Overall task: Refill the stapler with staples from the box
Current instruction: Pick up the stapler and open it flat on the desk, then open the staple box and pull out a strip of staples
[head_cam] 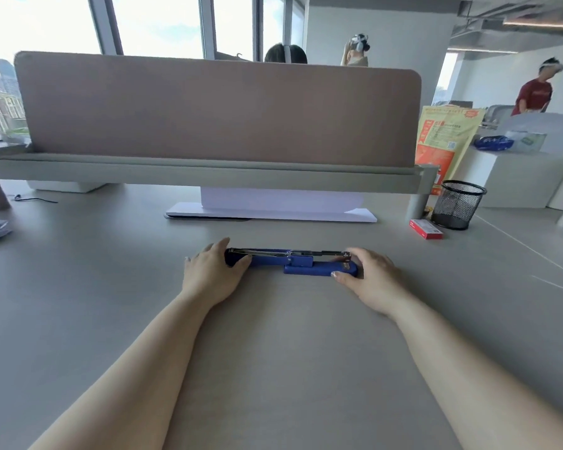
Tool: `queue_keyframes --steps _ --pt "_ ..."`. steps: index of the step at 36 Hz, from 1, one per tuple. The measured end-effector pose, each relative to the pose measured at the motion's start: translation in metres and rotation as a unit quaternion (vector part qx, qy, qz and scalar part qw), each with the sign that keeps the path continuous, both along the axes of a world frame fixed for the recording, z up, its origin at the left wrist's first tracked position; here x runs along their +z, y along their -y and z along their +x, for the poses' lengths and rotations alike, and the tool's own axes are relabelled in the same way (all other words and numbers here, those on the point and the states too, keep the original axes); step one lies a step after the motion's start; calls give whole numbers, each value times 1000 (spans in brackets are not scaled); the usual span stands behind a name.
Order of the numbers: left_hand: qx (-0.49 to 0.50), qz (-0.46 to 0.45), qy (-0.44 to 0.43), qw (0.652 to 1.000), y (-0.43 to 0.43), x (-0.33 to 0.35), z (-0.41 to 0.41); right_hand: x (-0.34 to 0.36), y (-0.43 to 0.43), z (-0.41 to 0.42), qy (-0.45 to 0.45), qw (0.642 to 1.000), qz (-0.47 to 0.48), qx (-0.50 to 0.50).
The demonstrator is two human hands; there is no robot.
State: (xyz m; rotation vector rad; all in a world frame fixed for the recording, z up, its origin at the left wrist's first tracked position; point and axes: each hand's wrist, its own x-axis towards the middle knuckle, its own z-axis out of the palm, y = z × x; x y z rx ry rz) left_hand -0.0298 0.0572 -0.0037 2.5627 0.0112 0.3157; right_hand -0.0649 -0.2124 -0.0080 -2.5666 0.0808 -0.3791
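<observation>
A blue stapler (298, 263) lies flat on the grey desk (273, 336), swung fully open so its metal staple channel faces up along its length. My left hand (213, 272) grips the stapler's left end, thumb on the near side. My right hand (369, 277) holds the right end, thumb pressed on the blue base. The red staple box (425, 228) lies shut on the desk at the far right, apart from both hands.
A black mesh pen cup (457, 204) stands just behind the staple box. A white stand (270, 212) sits under a grey shelf (208, 177) with a brown partition (218, 108). A yellow bag (444, 141) and other people are beyond.
</observation>
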Motion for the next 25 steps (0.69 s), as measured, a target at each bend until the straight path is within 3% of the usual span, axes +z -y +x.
queue_keyframes --steps 7,13,19,25 --pt "7 -31 50 998 8 8 -27 5 4 -14 10 987 155 -43" --pt "-143 8 79 987 58 12 -67 4 18 -47 -9 994 103 -42" --pt "-298 78 62 949 112 13 -100 3 62 -83 3 994 76 -79" --pt "-365 111 21 924 175 10 -93 4 108 -87 3 993 15 -114"
